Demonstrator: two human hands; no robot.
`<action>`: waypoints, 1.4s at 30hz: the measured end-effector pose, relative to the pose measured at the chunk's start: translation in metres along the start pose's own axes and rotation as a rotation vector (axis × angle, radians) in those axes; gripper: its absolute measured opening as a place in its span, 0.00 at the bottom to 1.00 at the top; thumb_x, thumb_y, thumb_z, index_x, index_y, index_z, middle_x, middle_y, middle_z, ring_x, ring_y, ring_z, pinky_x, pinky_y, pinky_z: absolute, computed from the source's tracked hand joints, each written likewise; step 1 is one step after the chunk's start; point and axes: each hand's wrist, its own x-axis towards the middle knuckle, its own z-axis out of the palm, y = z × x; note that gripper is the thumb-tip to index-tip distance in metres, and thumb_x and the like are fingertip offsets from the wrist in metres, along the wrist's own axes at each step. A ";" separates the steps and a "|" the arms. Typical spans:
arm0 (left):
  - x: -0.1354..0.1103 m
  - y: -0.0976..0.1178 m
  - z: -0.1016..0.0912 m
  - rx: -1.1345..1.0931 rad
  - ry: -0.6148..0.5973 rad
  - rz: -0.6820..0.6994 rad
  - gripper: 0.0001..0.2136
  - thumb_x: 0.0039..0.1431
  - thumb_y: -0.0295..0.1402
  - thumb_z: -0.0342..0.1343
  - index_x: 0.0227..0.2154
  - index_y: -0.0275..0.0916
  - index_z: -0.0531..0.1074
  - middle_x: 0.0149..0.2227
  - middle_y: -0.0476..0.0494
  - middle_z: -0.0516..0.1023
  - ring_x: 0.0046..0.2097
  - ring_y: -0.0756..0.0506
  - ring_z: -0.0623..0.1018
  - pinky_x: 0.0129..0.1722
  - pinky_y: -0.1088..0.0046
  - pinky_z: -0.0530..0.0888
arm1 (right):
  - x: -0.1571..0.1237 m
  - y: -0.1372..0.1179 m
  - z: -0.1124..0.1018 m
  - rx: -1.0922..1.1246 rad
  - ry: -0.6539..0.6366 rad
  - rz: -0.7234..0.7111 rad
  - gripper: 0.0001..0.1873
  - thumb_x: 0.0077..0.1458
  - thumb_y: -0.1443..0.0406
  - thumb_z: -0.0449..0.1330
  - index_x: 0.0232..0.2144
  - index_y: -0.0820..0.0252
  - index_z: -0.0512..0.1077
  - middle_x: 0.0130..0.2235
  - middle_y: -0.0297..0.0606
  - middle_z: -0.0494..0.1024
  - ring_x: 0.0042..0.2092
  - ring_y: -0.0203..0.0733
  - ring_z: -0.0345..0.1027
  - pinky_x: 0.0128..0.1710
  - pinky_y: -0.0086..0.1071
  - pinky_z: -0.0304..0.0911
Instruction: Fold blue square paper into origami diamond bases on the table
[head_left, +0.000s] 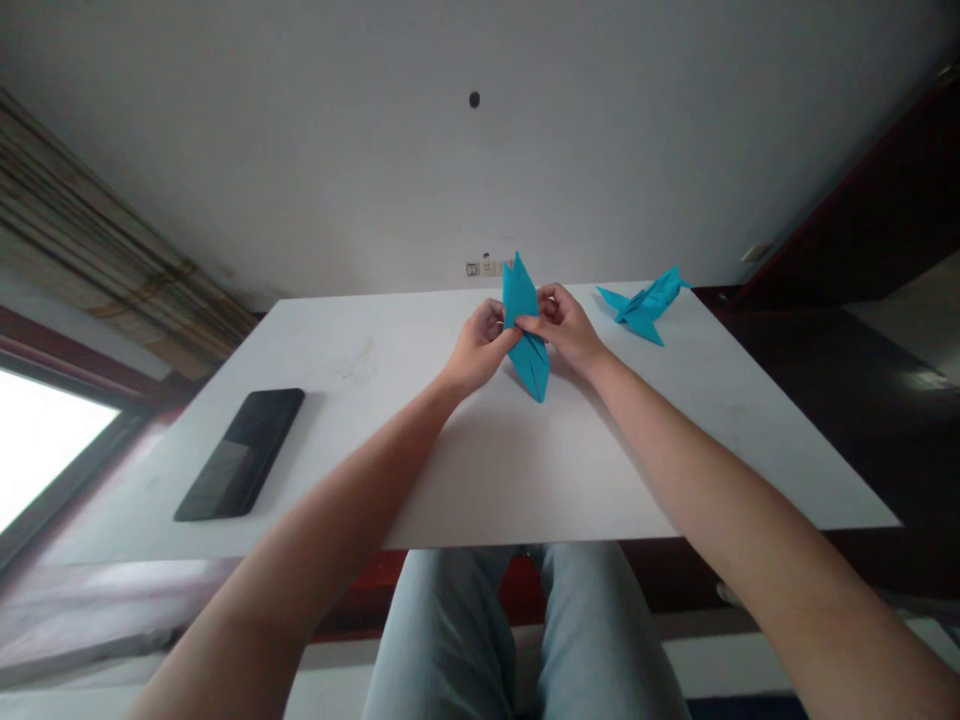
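Note:
My left hand (478,350) and my right hand (561,325) pinch a long, pointed piece of folded turquoise origami paper (521,320) from either side, above the white table (525,470). The paper stands nearly upright, with narrow points above and below my fingers. My fingers hide its middle. Just beyond my right hand, a finished-looking turquoise origami bird (643,308) lies on the table's far right part, apart from both hands.
A black smartphone (240,455) lies face up on the table's left side. A white wall socket strip (484,268) sits behind the far edge. A bright window (41,450) and a striped curtain (94,235) are at left. My jeans-covered legs (600,630) are below the near edge.

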 end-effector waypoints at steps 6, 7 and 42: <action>-0.001 0.007 0.005 -0.011 -0.042 -0.005 0.18 0.65 0.44 0.76 0.46 0.42 0.75 0.45 0.45 0.87 0.48 0.43 0.87 0.48 0.68 0.84 | 0.003 0.001 -0.001 -0.052 -0.002 -0.038 0.19 0.50 0.55 0.76 0.38 0.49 0.72 0.32 0.27 0.72 0.34 0.39 0.62 0.37 0.36 0.60; -0.001 0.009 0.006 -0.012 -0.048 -0.003 0.17 0.65 0.43 0.75 0.47 0.42 0.75 0.45 0.44 0.87 0.48 0.43 0.87 0.48 0.67 0.84 | 0.002 -0.001 -0.001 -0.069 0.005 -0.043 0.17 0.50 0.55 0.75 0.37 0.50 0.73 0.32 0.27 0.72 0.35 0.40 0.62 0.37 0.37 0.61; 0.006 -0.005 -0.009 0.134 0.293 0.112 0.30 0.67 0.61 0.77 0.57 0.44 0.80 0.44 0.43 0.91 0.39 0.47 0.89 0.35 0.75 0.83 | 0.004 -0.004 -0.010 -0.138 0.032 0.036 0.23 0.53 0.46 0.79 0.42 0.52 0.81 0.35 0.33 0.80 0.36 0.41 0.66 0.36 0.36 0.62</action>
